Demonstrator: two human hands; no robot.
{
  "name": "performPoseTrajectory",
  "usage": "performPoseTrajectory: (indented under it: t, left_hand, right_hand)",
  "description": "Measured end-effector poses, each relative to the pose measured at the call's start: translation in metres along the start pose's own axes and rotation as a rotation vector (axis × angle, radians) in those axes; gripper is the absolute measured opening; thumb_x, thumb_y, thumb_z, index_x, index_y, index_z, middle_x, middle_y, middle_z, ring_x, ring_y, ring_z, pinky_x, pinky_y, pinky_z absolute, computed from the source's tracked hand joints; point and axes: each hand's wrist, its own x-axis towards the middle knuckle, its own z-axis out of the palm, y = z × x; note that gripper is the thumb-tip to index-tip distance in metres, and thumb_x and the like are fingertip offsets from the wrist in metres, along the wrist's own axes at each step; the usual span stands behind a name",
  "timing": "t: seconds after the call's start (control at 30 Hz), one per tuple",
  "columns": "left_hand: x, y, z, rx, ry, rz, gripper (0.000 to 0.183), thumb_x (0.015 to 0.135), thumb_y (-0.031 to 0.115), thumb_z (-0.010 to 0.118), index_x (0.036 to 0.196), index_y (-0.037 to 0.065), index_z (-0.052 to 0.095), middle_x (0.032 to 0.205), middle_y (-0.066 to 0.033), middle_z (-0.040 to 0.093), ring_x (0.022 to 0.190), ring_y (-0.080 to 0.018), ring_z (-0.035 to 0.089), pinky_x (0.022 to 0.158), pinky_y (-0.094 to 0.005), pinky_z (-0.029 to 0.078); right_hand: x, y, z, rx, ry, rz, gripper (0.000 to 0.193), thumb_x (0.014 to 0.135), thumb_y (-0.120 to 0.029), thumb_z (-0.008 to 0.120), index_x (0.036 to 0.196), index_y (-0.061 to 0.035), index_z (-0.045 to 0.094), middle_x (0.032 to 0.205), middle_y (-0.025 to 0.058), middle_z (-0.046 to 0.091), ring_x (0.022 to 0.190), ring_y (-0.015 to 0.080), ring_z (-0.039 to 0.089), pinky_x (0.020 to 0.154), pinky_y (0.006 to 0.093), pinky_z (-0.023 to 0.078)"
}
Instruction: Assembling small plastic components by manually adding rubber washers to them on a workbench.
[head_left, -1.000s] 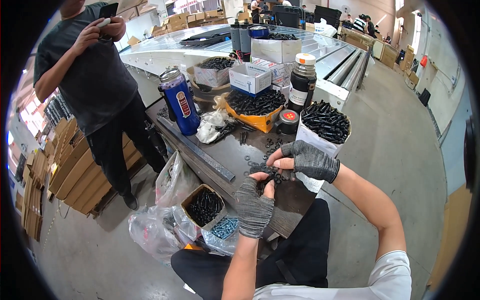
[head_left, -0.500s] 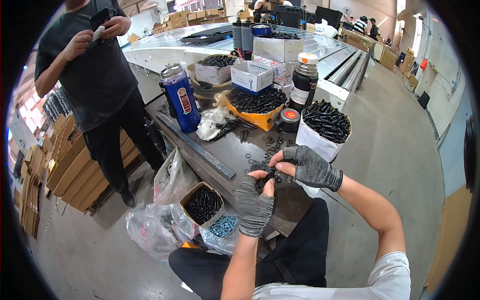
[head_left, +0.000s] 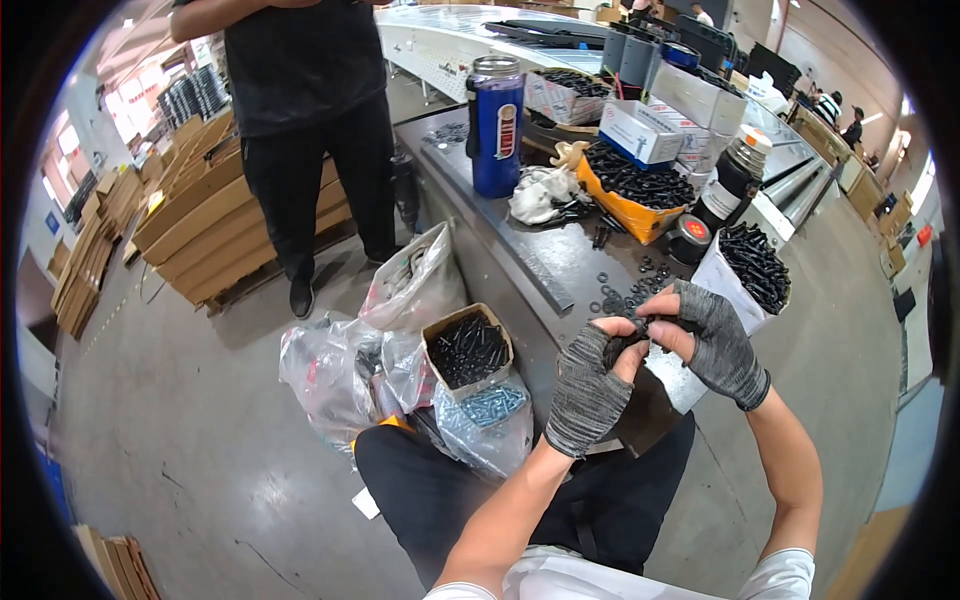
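Both hands wear grey fingerless knit gloves and meet fingertip to fingertip above the near part of the dark table [head_left: 655, 405]. My left hand [head_left: 592, 385] is closed, pinching a small black fastener [head_left: 640, 328] between thumb and fingers. Closed as well, my right hand [head_left: 715, 340] pinches at that same fastener from the other side. Fingers cover most of it, so its exact shape is hidden. Just beyond the fingertips lie loose black washers [head_left: 612, 300]. A white box full of black bolts [head_left: 752, 262] stands beyond my right hand.
An orange-edged box of black bolts [head_left: 635, 190], a blue bottle [head_left: 497, 130], a black flask [head_left: 735, 180] and white cloth [head_left: 540, 195] stand farther back. A metal bar [head_left: 530, 265] lies along the left edge. Floor-level box [head_left: 467, 350] and plastic bags [head_left: 335, 375] sit left. A person [head_left: 305, 90] stands beyond.
The view has swung left and down, so the scene sits farther right in the picture. Both hands stay together over the table, still pinching. The standing person's phone has left the picture.
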Motion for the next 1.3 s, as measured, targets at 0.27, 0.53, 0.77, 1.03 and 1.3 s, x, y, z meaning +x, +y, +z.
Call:
performPoseTrajectory:
  t: [0.27, 0.53, 0.77, 1.03, 1.3]
  left_hand:
    - [-0.033, -0.004, -0.064, -0.123, 0.081, -0.070, 0.025, 0.087, -0.002, 0.071, 0.110, -0.001, 0.062, 0.095, -0.0068, 0.068, 0.085, -0.0108, 0.065, 0.075, -0.0243, 0.052]
    - [-0.078, -0.073, -0.186, -0.143, 0.442, -0.220, 0.031, 0.089, 0.002, 0.069, 0.119, -0.001, 0.061, 0.103, -0.0097, 0.068, 0.090, -0.0145, 0.065, 0.082, -0.0286, 0.054]
    - [-0.126, -0.167, -0.240, -0.120, 0.599, -0.368, 0.026, 0.094, 0.007, 0.065, 0.116, -0.005, 0.061, 0.095, -0.0113, 0.068, 0.077, -0.0170, 0.066, 0.072, -0.0295, 0.057]
    - [-0.124, -0.159, -0.246, -0.153, 0.523, -0.377, 0.026, 0.094, 0.008, 0.065, 0.116, -0.005, 0.062, 0.094, -0.0118, 0.069, 0.078, -0.0182, 0.067, 0.071, -0.0305, 0.057]
    - [-0.126, -0.161, -0.243, -0.136, 0.495, -0.352, 0.025, 0.095, 0.009, 0.064, 0.116, -0.005, 0.062, 0.094, -0.0116, 0.069, 0.079, -0.0185, 0.068, 0.072, -0.0310, 0.057]
  right_hand:
    - [0.034, -0.043, 0.061, -0.258, -0.206, -0.323, 0.023, 0.081, -0.006, 0.070, 0.105, -0.0065, 0.067, 0.090, 0.0116, 0.066, 0.084, 0.0315, 0.065, 0.075, 0.0396, 0.051]
    - [0.110, -0.004, 0.175, -0.333, -0.309, -0.108, 0.016, 0.081, -0.015, 0.072, 0.095, -0.0067, 0.071, 0.088, 0.0149, 0.071, 0.087, 0.0323, 0.068, 0.078, 0.0408, 0.052]
    - [0.137, 0.096, 0.266, -0.364, -0.285, 0.177, 0.013, 0.073, -0.007, 0.072, 0.086, -0.0030, 0.071, 0.083, 0.0145, 0.072, 0.084, 0.0285, 0.070, 0.076, 0.0390, 0.054]
    - [0.129, 0.126, 0.295, -0.314, -0.244, 0.269, 0.017, 0.071, -0.009, 0.072, 0.088, -0.0037, 0.072, 0.086, 0.0136, 0.073, 0.085, 0.0271, 0.070, 0.077, 0.0381, 0.054]
    - [0.123, 0.117, 0.293, -0.567, -0.145, 0.228, 0.011, 0.079, -0.015, 0.062, 0.084, -0.0110, 0.071, 0.095, 0.0151, 0.072, 0.090, 0.0354, 0.069, 0.081, 0.0432, 0.054]
